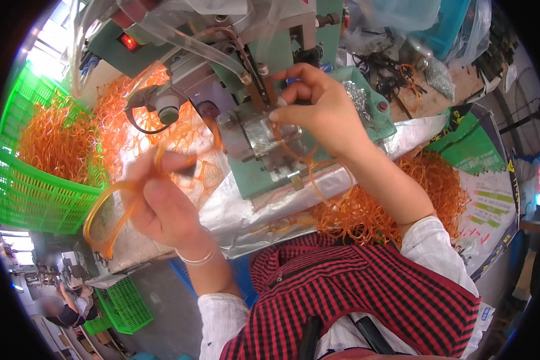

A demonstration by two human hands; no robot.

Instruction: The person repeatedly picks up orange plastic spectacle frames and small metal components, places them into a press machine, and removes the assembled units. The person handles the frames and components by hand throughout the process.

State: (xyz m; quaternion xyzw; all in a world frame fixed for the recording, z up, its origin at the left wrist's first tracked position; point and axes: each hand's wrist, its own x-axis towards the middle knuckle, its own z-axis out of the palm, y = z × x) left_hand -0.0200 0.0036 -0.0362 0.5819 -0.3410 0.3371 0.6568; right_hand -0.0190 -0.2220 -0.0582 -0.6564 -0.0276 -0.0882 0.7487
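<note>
My left hand [165,204], slightly blurred, grips a translucent orange eyeglass frame [119,187] over the table's left side. One rim of it sticks out to the left of my fingers. My right hand [327,111] is at the metal fixture [261,135] of a green bench machine [246,180], thumb and forefinger pinched close to its upright tool. A second orange eyeglass frame [309,161] hangs from that pinch across the front of the fixture, one rim reaching right below my wrist. My fingers hide its upper end.
Orange frames are heaped on the table [129,111], in a green basket [48,207], and in a pile [426,186] under my right forearm. Tiny metal parts [357,99] lie right of the fixture. Clear hoses [192,48] and a round-knobbed arm [167,111] overhang the left. A person [72,303] is far left.
</note>
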